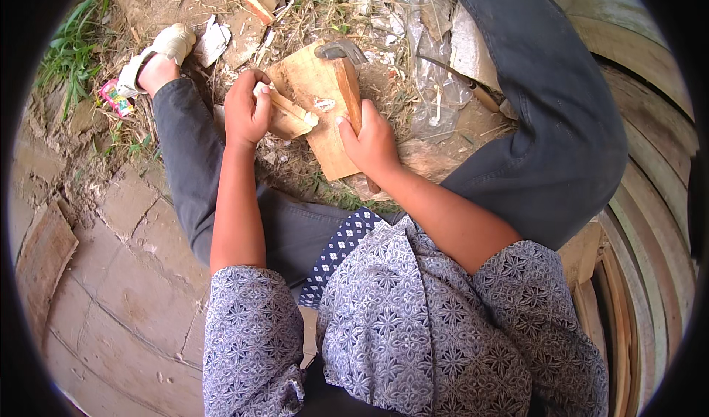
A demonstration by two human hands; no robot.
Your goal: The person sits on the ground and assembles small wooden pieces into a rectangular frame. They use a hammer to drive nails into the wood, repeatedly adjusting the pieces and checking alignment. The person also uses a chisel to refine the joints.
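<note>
My left hand [245,110] is closed round a pale, rough-cut wood piece [289,118], thumb on top, its lower end over a flat board [331,147]. My right hand [373,142] grips a hammer-like tool [348,88] by its wooden handle. Its dark, curved metal head [341,50] is at the far end, over the board's upper edge. I cannot tell whether it is a hammer or an adze. A few light chips [323,104] lie on the board between my hands.
A knife with a dark curved blade and wooden handle [484,97] lies by my right leg, beside clear plastic sheeting [436,114]. Wood scraps [258,8] and dry grass litter the ground. Stacked planks [650,121] line the right side; paving slabs [125,269] are at lower left.
</note>
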